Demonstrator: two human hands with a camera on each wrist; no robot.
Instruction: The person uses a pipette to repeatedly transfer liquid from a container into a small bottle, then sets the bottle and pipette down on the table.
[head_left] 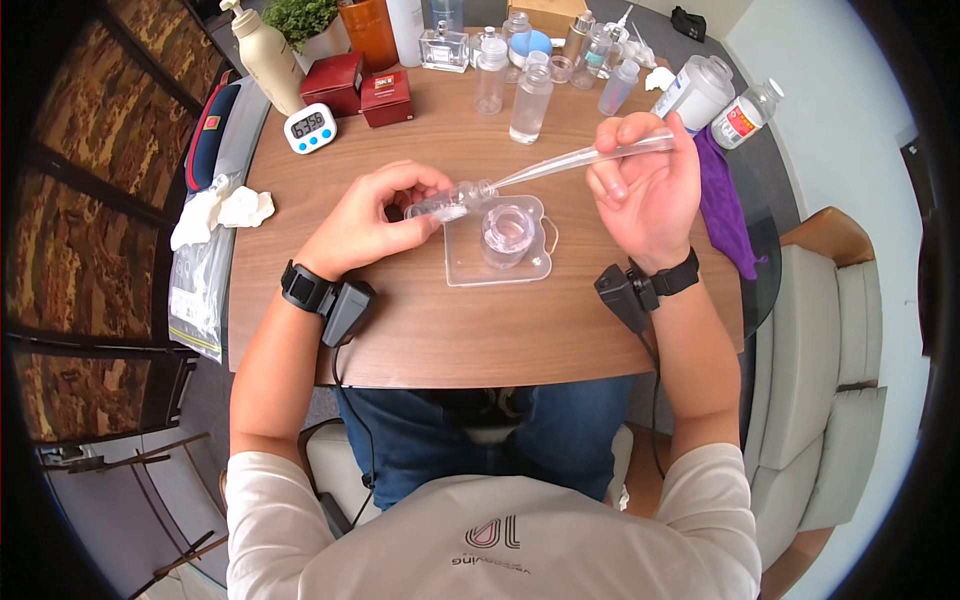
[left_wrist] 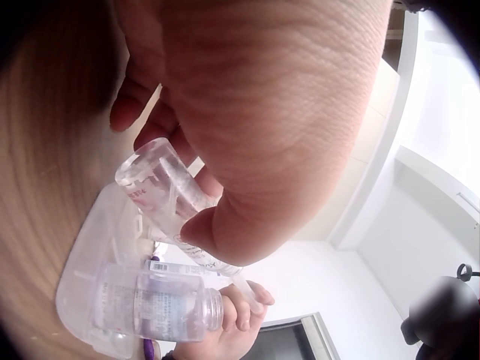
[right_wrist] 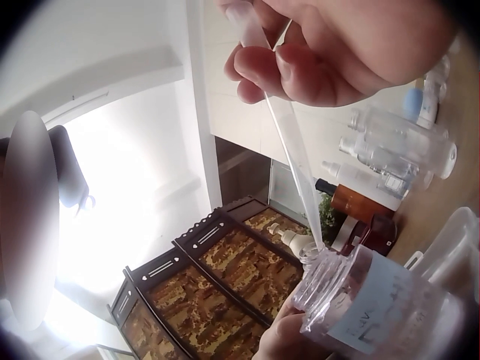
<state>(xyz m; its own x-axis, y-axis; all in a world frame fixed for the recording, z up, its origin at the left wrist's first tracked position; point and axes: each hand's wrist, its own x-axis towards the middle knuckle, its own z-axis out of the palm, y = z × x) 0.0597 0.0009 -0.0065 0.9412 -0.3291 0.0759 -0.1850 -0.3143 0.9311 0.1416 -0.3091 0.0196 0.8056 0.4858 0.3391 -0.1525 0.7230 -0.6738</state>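
Studying the small clear bottle [head_left: 462, 200] first: it sits tilted in the left hand [head_left: 362, 222], mouth toward between two and three o'clock. We take it as clock centre, twelve at the far edge of the table [head_left: 400, 340]. Left hand, at nine, curls round the body, thumb on the near side, fingers on the far. Contents: we cannot tell.

Dropper [head_left: 555, 164] slants from the bottle's mouth out toward three. Tip at the opening; how deep, we cannot make out. Right hand [head_left: 650, 195], at three, pinches the wide upper end between thumb and fingers.

Handling, as we judge it: bottle light and stiff, smooth enough to slip or roll if wet; best held round the body, below the neck. Dropper very light, soft at the wide end, bendy at the tip; we favour a gentle grip up there, since a hard squeeze could expel liquid.

Further out we log a clear tray [head_left: 463, 268] at between four and five, an open jar [head_left: 508, 236] upright on it; at one, a tall clear bottle [head_left: 530, 112]; at ten, a timer [head_left: 310, 128]; at nine, crumpled tissue [head_left: 242, 208]; at three, purple cloth [head_left: 727, 205].
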